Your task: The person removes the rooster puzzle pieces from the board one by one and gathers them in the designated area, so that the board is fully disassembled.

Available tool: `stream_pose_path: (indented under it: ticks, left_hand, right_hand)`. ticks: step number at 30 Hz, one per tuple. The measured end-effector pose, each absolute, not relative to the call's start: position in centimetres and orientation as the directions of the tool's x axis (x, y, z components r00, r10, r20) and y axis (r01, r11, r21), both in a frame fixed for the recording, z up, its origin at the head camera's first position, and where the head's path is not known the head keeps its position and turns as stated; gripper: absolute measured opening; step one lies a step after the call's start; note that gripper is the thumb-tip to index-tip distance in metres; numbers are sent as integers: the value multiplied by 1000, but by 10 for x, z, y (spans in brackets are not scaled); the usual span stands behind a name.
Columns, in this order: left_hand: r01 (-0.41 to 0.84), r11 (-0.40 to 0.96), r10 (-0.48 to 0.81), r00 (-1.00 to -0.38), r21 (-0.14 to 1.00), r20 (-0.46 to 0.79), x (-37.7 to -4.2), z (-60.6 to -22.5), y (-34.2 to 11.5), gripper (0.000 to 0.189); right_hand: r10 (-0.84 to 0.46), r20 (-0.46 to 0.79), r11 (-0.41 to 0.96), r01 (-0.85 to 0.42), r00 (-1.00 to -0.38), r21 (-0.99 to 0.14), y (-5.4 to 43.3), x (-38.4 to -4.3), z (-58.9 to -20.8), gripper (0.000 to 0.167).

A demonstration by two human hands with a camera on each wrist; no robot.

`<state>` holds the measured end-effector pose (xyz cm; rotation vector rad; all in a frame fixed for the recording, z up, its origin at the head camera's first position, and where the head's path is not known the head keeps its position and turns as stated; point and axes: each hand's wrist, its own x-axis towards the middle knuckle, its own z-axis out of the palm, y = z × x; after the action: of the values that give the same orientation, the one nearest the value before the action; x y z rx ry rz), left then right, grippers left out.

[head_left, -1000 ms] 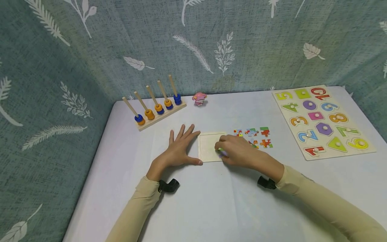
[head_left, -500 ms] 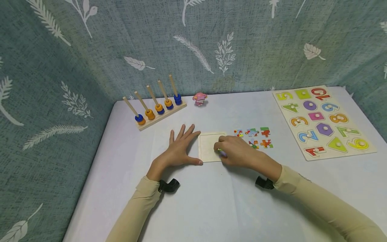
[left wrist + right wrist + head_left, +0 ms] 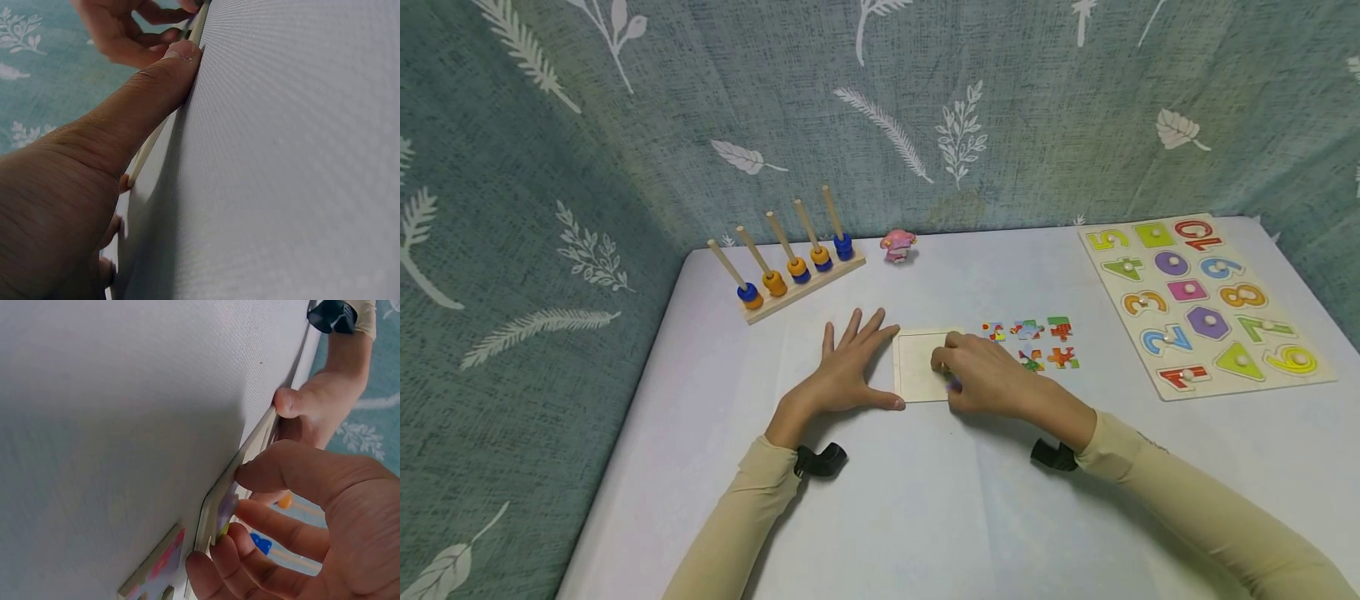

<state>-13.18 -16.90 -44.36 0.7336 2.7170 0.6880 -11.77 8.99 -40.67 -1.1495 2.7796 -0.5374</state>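
Note:
In the head view, a small pale wooden puzzle tray (image 3: 917,371) lies on the table. My left hand (image 3: 842,371) spreads its straight fingers at the tray's left side, thumb at the near corner and a fingertip at the far one. Over the tray's right part, my right hand (image 3: 992,375) pinches a purple and green jigsaw piece (image 3: 225,505), mostly covered by the fingers from above. The right wrist view shows that piece inside the tray's rim, between thumb and fingers. In the left wrist view, the left thumb (image 3: 153,87) presses against the tray's edge.
Several loose jigsaw pieces (image 3: 1061,327) lie just right of the tray. A bead-and-peg counting stand (image 3: 805,289) is at back left, with a pink figurine (image 3: 898,245) beside it. A number-and-shape knob board (image 3: 1206,300) lies at the right.
My right hand has shifted and turned very slightly over the tray, and less of the jigsaw piece shows under it. My left hand keeps its place at the tray's left side.

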Motion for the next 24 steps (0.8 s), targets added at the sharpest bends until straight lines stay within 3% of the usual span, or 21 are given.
stream_pose_path:
  ticks: [11,24]
  left_hand:
    - [408,759,524,-846,507,-103,-131,-444,-169,114]
    - [413,763,525,-844,498,-105,-131,-442,-169,114]
  right_hand:
    - [-693,79,663,-676,-717,-323,91,-115,-407,17]
    - [-671,116,674,-667,-732,-316,90,-111,-406,20]
